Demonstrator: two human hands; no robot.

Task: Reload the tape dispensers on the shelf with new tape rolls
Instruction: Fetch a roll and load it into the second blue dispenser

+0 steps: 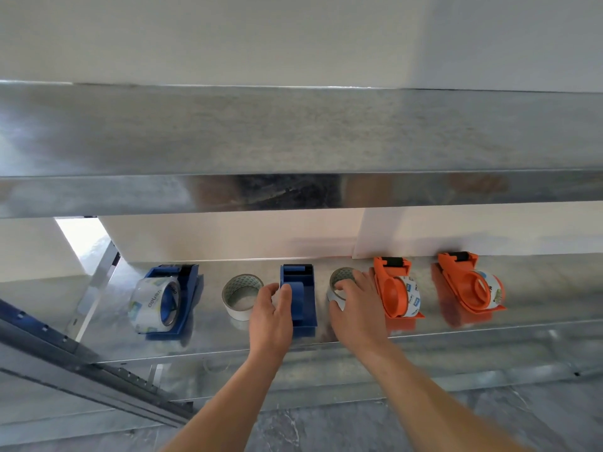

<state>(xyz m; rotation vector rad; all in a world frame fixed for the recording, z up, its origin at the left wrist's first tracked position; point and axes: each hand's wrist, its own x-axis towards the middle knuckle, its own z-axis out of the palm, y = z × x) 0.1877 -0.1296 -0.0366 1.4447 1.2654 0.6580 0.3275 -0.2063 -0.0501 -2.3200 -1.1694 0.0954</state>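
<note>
Nearest, both forearms reached in over the front edge of the lower shelf (538, 305). Left hand (272, 309) was curled round the near end of the empty blue dispenser (305, 301), thumb on its side. Right hand (359, 305) was clamped on a loose roll (339, 277) just right of it, fingers hooked over the rim. A 2nd roll (241, 296) lay flat to the left, core up, untouched.

Progress, as I judged it: 3 of 4 done. The far-left blue dispenser (166, 298), inner orange dispenser (396, 295) and outer orange dispenser (470, 285) all carried tape — only the middle one was bare, so approx. one reload left. Its long axis ran front to back, cutter end toward the wall (228, 236), hub end toward the person.
</note>
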